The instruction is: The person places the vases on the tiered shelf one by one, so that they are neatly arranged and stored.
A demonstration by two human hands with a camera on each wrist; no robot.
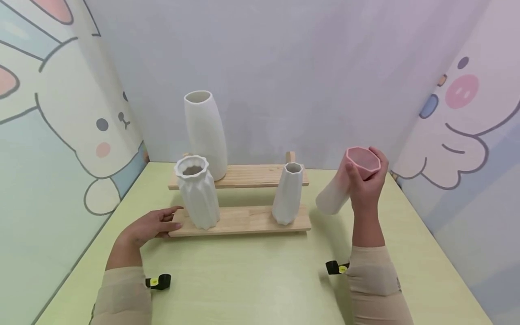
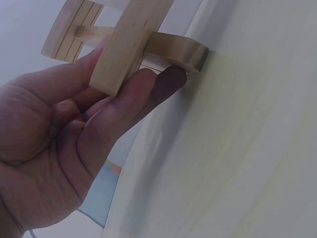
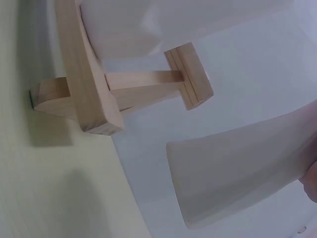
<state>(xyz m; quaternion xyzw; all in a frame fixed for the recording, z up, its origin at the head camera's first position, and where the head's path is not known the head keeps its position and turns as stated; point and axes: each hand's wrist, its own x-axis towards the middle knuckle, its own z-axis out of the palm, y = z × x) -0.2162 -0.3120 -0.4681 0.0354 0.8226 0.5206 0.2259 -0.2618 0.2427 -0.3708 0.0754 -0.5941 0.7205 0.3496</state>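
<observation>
My right hand (image 1: 367, 185) grips a pink-and-white vase (image 1: 338, 186) near its pink rim, tilted, to the right of a two-tier wooden stand (image 1: 245, 220). In the right wrist view the white base of this vase (image 3: 233, 168) hangs above the table, apart from the stand's end. With the left hand (image 1: 148, 225) I hold the left end of the lower board, thumb on one side and fingers on the other, as the left wrist view shows. A white ruffled-rim vase (image 1: 199, 196) and a slim white vase (image 1: 288, 196) stand on the lower board.
A tall white vase (image 1: 206, 135) stands on the left of the upper board (image 1: 256, 175). Behind the pale green table (image 1: 243, 280) rises a grey wall (image 1: 268, 81). Side panels with a cartoon rabbit (image 1: 77, 104) and another figure (image 1: 459, 131) flank the table.
</observation>
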